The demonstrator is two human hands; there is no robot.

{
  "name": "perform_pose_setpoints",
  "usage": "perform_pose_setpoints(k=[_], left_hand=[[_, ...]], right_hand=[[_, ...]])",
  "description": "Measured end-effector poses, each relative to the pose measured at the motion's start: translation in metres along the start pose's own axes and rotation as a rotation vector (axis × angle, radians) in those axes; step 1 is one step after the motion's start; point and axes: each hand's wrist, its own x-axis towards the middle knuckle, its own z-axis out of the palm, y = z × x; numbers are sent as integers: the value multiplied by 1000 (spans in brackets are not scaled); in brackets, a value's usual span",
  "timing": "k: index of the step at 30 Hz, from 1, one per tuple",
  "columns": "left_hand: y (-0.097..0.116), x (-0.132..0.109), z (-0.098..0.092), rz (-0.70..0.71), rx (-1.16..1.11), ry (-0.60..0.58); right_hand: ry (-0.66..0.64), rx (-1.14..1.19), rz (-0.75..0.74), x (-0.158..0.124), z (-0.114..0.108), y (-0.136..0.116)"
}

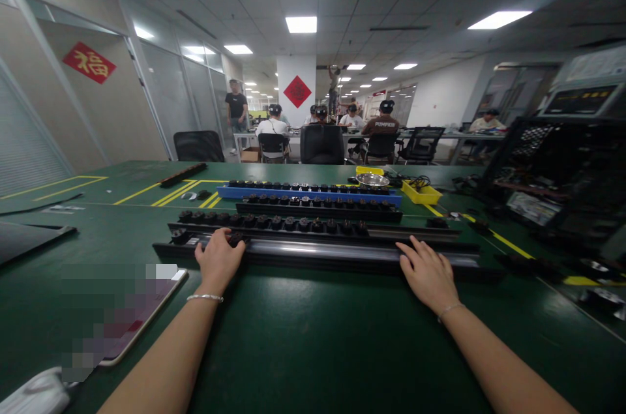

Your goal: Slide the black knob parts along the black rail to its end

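Green desk (313,336), PUMPKIN shirt (384,125) beyond; left fingers (238,249) at black rail (317,250), grip unclear, right fingers (408,251) spread loose

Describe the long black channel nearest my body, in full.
The channel is straight and black, with a smooth, glossy, silvery-looking strip along its inside; metal or plastic, I cannot tell. It lies crosswise on the green tabletop. A dark piece sits near its left end. The left hand is at its left portion, the right hand at its right, fingers spread; exact contact is unclear.
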Motion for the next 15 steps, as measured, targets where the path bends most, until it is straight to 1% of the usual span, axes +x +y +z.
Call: perform_pose_setpoints(k=[9,15], left_hand=[[6,-4,0,36,-20,-19],[6,-4,0,38,-29,-28]], right_hand=[[3,-8,-11,0,0,0],[5,-11,-3,0,1,0]])
